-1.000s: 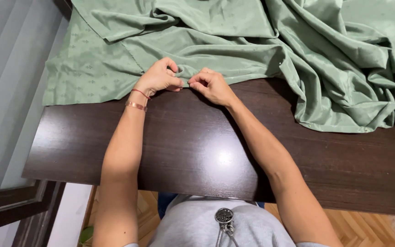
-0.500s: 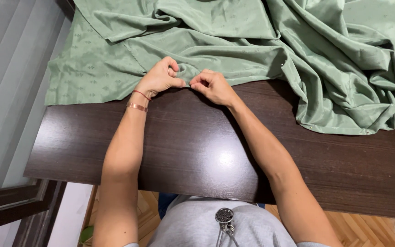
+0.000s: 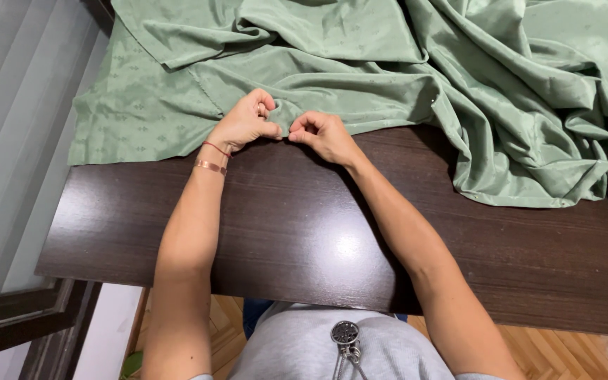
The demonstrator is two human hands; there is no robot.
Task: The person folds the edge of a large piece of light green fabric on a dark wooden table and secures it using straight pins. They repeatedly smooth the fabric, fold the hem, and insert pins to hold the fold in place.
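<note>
both hands' fingers (image 3: 270, 129) pinch green cloth (image 3: 360, 77) edge, running left-right.

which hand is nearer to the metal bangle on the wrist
Left. The left hand sits just above the bangle, which is on its own wrist. The right hand is farther off to the right, pinching the green cloth edge.
</note>
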